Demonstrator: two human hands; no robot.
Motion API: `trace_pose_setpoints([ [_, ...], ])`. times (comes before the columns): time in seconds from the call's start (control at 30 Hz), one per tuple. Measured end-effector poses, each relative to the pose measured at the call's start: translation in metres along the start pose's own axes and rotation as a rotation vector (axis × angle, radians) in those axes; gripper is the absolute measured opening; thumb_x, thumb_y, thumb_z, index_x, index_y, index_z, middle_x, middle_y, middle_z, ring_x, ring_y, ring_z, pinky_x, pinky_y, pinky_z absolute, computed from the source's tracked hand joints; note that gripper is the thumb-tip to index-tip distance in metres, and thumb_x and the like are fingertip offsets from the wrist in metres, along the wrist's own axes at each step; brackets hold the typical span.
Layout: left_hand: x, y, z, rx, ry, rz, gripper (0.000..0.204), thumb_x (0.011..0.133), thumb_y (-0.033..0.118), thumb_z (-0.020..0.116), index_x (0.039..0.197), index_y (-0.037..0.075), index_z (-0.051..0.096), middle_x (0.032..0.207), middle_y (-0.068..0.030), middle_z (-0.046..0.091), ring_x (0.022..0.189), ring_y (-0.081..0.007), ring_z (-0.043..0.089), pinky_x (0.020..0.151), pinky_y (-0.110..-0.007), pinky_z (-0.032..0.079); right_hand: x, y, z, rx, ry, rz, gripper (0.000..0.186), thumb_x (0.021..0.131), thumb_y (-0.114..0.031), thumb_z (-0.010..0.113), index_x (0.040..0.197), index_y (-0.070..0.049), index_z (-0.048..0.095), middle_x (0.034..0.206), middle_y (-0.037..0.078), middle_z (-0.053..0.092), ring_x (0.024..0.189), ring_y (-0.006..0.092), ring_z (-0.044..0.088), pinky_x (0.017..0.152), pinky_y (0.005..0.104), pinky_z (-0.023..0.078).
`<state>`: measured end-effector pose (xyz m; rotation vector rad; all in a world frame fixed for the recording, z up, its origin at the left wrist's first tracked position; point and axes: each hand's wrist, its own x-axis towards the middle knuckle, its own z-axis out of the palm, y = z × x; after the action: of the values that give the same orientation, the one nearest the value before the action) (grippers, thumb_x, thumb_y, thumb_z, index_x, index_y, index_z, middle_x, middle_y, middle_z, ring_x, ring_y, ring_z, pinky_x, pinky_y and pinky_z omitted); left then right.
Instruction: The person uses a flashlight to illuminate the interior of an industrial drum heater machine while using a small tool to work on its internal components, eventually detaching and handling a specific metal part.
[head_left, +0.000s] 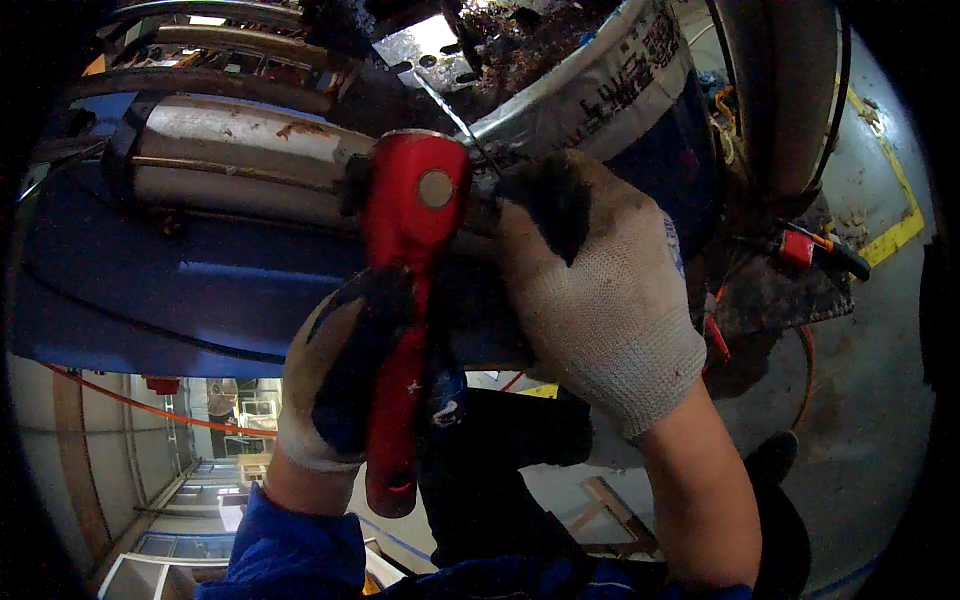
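My left hand [345,370], in a white glove with dark palm coating, is closed around the handle of a red tool [410,215]. This tool has a wide head with a round silver disc; its exact kind is unclear. Just right of it, my right hand [600,270], gloved the same way, is closed on a thin metal rod [447,106]. The rod slants up and left toward a brightly lit metal plate [425,50] with holes in it. My fingers hide the rod's near end.
A silver tube [235,150] and a dark blue panel [200,270] lie on the left. A silver-wrapped curved rim [600,90] stands beyond my right hand. At right, a tool with red and black parts [800,248] lies near yellow floor tape [890,240]. An orange hose [160,403] runs at lower left.
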<state>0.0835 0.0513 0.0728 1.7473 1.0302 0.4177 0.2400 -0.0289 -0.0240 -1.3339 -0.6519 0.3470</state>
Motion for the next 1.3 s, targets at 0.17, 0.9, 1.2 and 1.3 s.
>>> trace_pose_setpoints([
  [0.17,0.006,-0.011,-0.007,0.106,0.087,0.095,0.050,0.096,0.037,0.052,0.125,-0.003,0.052,0.096,-0.0175,0.068,0.065,-0.0224,0.067,0.048,-0.030,0.053,0.000,-0.007,0.000,-0.253,0.117,-0.207,0.024,0.090,-0.017,0.062,0.100,0.005,0.064,0.085,0.022,0.069,0.080,0.0290,0.071,0.069,0.0372,0.054],
  [0.9,0.007,-0.032,-0.012,-0.087,0.121,0.155,0.049,0.095,0.039,0.050,0.122,-0.002,0.054,0.091,-0.0163,0.066,0.057,-0.0239,0.061,0.046,-0.032,0.050,0.019,-0.004,0.032,-0.059,0.206,-0.236,0.025,0.091,-0.020,0.064,0.093,0.005,0.063,0.073,0.017,0.068,0.067,0.0257,0.070,0.062,0.0348,0.053],
  [1.2,0.005,-0.019,-0.022,-0.416,-0.096,-0.088,0.033,0.097,0.019,0.057,0.121,-0.004,0.056,0.097,-0.0148,0.068,0.079,-0.0220,0.068,0.068,-0.030,0.058,0.018,-0.007,0.040,-0.049,0.297,-0.262,0.023,0.091,-0.021,0.063,0.084,0.001,0.062,0.071,0.019,0.066,0.064,0.0344,0.067,0.059,0.0401,0.051],
  [1.3,0.004,-0.020,-0.022,-0.346,-0.082,-0.057,0.035,0.098,0.023,0.057,0.120,-0.004,0.056,0.094,-0.0137,0.068,0.075,-0.0210,0.068,0.065,-0.029,0.057,0.020,-0.009,0.038,-0.071,0.302,-0.281,0.024,0.091,-0.021,0.063,0.084,0.001,0.062,0.071,0.018,0.066,0.064,0.0350,0.067,0.059,0.0411,0.051],
])
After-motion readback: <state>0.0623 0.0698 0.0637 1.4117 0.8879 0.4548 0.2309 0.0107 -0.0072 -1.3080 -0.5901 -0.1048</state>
